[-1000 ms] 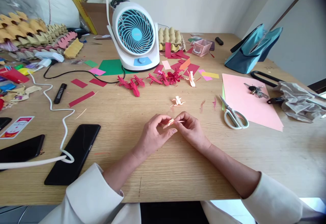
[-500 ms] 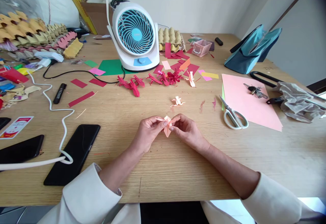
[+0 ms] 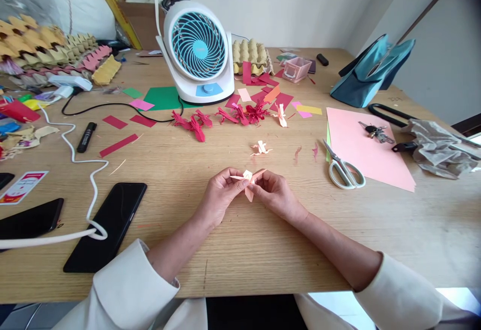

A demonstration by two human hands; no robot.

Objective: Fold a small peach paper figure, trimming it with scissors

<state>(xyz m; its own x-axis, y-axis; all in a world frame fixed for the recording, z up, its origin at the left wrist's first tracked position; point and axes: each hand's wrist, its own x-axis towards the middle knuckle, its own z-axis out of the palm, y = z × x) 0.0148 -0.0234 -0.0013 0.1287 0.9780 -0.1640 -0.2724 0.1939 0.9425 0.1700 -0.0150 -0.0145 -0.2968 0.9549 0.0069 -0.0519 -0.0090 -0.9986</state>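
A small folded piece of light pink paper (image 3: 248, 193) is held between both hands above the front middle of the table. My left hand (image 3: 221, 192) pinches its left side between thumb and fingers. On its right side my right hand (image 3: 276, 195) grips a pointed flap of the same paper. Beyond the hands lies a small pale folded paper figure (image 3: 260, 147). Another pale figure (image 3: 281, 115) rests farther back, beside several red folded paper pieces (image 3: 257, 113).
White-handled scissors (image 3: 343, 170) lie right, beside pink sheets (image 3: 376, 165) bearing keys (image 3: 378, 133). A fan (image 3: 201, 49) stands at the back. A black phone (image 3: 108, 225), white cable (image 3: 98, 190) and marker (image 3: 86, 137) lie left. A blue bag (image 3: 370, 74) stands back right.
The folded paper has turned slightly between my fingers, and its right flap now shows longer above my right hand. Both hands keep their hold.
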